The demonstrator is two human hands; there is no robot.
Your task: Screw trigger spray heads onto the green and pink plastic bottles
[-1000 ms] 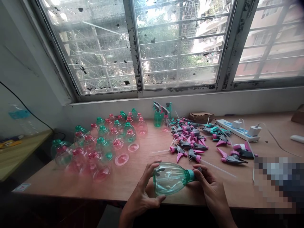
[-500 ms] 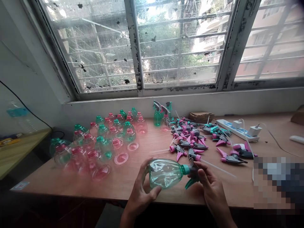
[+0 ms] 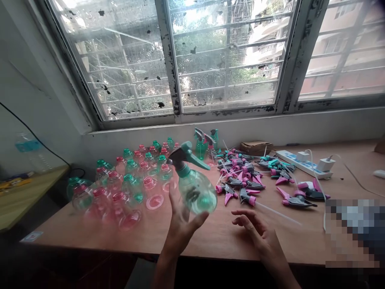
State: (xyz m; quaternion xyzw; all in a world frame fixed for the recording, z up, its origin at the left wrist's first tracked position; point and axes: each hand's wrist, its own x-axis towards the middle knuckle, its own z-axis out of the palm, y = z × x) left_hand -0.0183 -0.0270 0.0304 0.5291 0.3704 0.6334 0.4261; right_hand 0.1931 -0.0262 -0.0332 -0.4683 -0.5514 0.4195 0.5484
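A clear green spray bottle (image 3: 197, 188) is gripped low on its body by my left hand (image 3: 182, 230), thumb and fingers around it. Tilted to the left, it is held above the table's front part. Its grey and teal trigger head (image 3: 188, 155) sits on the neck. My right hand (image 3: 257, 233) hovers to the right of the bottle, fingers loosely bent and apart, with nothing in it. Beyond that hand lies a pile of loose trigger heads (image 3: 240, 172), pink and grey or teal and grey, some with clear tubes.
Several open pink and green bottles (image 3: 129, 180) stand in rows on the left of the table (image 3: 210, 241). Finished spray bottles (image 3: 201, 148) stand by the wall. A white power strip (image 3: 303, 164) with plugs and a brown cardboard piece (image 3: 255, 147) lie at the back right.
The spray bottle has gone from lying sideways between both hands to raised and more upright in my left hand. My right hand has let go of its trigger head.
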